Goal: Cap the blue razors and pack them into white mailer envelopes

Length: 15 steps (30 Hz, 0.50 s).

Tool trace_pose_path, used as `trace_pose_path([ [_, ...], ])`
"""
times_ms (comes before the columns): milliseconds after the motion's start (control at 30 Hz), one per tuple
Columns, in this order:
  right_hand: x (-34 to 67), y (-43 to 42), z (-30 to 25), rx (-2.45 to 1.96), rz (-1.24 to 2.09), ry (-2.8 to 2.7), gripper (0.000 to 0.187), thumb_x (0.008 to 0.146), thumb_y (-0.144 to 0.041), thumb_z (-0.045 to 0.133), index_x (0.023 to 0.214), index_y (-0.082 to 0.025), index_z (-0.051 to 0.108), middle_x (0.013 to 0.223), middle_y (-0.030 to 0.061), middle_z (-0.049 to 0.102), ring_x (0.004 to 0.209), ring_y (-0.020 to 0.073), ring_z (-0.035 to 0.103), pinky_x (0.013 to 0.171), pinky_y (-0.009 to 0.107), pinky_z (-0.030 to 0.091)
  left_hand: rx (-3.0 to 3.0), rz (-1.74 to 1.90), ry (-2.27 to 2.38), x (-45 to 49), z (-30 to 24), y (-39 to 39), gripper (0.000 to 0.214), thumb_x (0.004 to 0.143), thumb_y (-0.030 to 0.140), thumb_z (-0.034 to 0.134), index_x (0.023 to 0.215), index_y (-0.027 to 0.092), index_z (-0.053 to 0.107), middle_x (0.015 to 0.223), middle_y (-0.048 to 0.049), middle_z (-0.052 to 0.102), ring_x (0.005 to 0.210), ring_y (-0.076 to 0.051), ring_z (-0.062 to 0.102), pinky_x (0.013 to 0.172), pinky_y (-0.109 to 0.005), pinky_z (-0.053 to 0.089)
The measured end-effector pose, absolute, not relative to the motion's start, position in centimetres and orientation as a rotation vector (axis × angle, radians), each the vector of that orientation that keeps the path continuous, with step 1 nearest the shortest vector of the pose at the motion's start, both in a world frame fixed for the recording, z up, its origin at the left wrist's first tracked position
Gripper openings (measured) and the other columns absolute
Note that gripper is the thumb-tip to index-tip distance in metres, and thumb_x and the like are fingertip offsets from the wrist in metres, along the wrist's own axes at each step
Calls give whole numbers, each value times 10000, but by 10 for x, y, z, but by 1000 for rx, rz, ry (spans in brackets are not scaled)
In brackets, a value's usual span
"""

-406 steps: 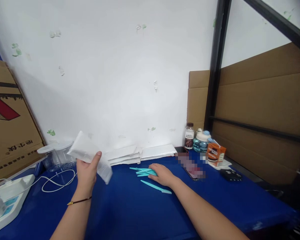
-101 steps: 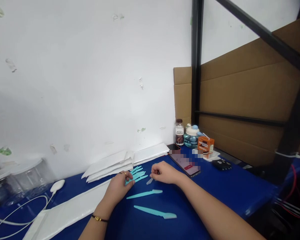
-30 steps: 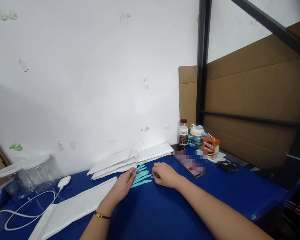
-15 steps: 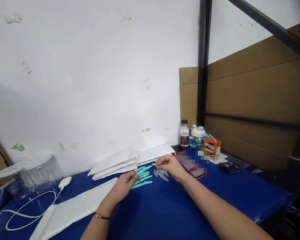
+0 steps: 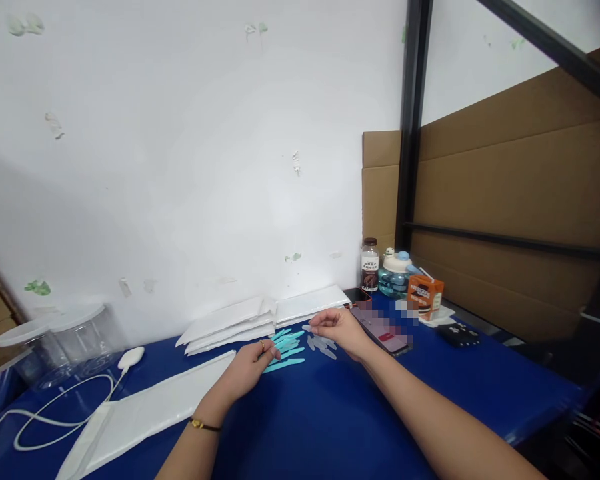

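A bunch of slim teal eyebrow razors (image 5: 287, 343) lies fanned out on the blue table, their far ends pointing right. My left hand (image 5: 255, 363) is at their near ends, thumb and fingers closed on a teal razor; its grip is partly hidden by the fingers. Just right of them several small translucent blade caps (image 5: 323, 345) lie in a loose heap. Over this heap, my right hand (image 5: 337, 328) pinches one translucent cap (image 5: 307, 328) between thumb and fingertips.
White padded mailers (image 5: 225, 325) are stacked along the wall, and another mailer (image 5: 160, 407) lies front left. A white cable with a puck (image 5: 131, 359) and clear tubs (image 5: 80, 340) stand left. Right are a phone (image 5: 380, 330), bottles (image 5: 395, 277), an orange carton (image 5: 424, 293) and a black item (image 5: 459, 334).
Both hands keep nearly the same places and grips. My right hand has shifted very slightly left with the translucent cap. The view has tilted a little.
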State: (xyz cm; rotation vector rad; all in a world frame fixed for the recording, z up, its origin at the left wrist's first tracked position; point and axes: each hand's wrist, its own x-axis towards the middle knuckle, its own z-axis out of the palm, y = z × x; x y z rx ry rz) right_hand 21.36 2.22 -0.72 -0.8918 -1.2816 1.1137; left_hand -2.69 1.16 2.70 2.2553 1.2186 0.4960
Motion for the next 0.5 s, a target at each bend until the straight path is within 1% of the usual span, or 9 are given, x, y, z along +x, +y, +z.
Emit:
trace_pose_path([
  [133, 213, 22, -8, -921, 1091, -1335, 347, 531, -353, 793, 753, -116, 670, 642, 43, 664, 574, 129, 597, 558, 249, 481, 2272, 492, 1226, -28, 25, 13, 392, 867, 443, 322, 816, 178, 606, 772, 14, 583, 676, -133, 463, 643, -215, 343],
  [300, 209, 18, -5, -952, 1114, -1410, 331, 533, -352, 786, 737, -121, 668, 644, 34, 659, 575, 122, 593, 581, 253, 481, 2297, 481, 1203, -26, 21, 14, 402, 875, 444, 319, 819, 180, 618, 739, 15, 557, 677, -129, 464, 663, -223, 348],
  [367, 208, 15, -3, -951, 1150, -1451, 319, 525, -342, 788, 722, -121, 669, 625, 25, 654, 565, 118, 589, 584, 251, 477, 2306, 484, 1184, -24, 21, 13, 406, 874, 449, 328, 832, 185, 632, 759, 8, 554, 701, -131, 475, 675, -225, 355],
  [433, 209, 12, 1, -958, 1202, -1498, 300, 510, -321, 793, 693, -120, 668, 610, 19, 651, 562, 117, 588, 581, 243, 469, 2332, 465, 1151, -21, 20, 10, 399, 862, 451, 358, 784, 181, 642, 759, 2, 547, 719, -132, 478, 677, -221, 360],
  [500, 212, 8, 4, -980, 1254, -1569, 281, 495, -297, 798, 667, -119, 667, 602, 14, 650, 560, 117, 588, 577, 233, 462, 2377, 410, 1117, -17, 19, 7, 384, 836, 442, 414, 668, 169, 625, 698, 6, 524, 700, -127, 466, 656, -213, 356],
])
